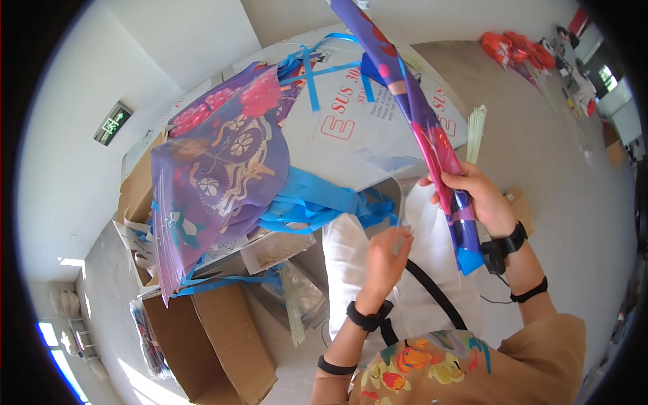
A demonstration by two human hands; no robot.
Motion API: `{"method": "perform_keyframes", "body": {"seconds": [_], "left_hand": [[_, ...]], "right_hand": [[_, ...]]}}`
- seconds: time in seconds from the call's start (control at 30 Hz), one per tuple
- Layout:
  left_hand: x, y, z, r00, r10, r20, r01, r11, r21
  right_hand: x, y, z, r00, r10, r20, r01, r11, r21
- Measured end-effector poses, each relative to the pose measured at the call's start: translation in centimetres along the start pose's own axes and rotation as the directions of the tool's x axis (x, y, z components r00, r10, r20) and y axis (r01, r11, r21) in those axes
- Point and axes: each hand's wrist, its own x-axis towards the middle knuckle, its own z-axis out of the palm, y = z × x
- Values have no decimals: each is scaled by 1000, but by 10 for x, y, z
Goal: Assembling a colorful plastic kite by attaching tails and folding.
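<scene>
My right hand [480, 197] is wrapped round a long roll of thin, glossy printed sheet [432, 128], purple, pink and blue. The roll slants from the top of the view down to a bright blue end beside my wrist. Above my lap, left of the roll, my left hand [387, 264] is closed with its fingertips pinched together; whatever lies between them, if anything, is too small to make out. To the left, a stack of purple printed sheets [229, 175] drapes over the table edge. Light blue ribbons [304, 199] spill out beside it toward my knees.
A white board with red print [337, 145] covers the table. Thin pale sticks [476, 131] stick out at its right edge, and more sticks [293, 304] lie below. On the floor stands an open cardboard box [209, 344]. Red bags [516, 50] lie far right.
</scene>
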Motion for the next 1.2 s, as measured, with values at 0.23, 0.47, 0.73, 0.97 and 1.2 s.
{"method": "perform_keyframes", "body": {"seconds": [0.23,0.47,0.73,0.97,1.2], "left_hand": [[-13,-45,-26,874,-122,470,358,815,-455],[13,-65,-57,912,-8,410,380,-358,-853],[84,-98,-69,745,-666,30,-40,-90,-995],[73,-106,-152,798,-516,-311,-314,84,-946],[19,-85,-197,700,-436,-566,-118,710,-694]], "right_hand": [[57,-3,20,985,29,172,-33,999,23],[20,-33,10,892,246,378,-199,967,-161],[-46,-53,-39,933,358,-35,-333,825,-456],[-24,-45,-90,951,137,-276,-244,882,-402],[116,-62,-95,995,27,-98,-79,812,-578]]}}
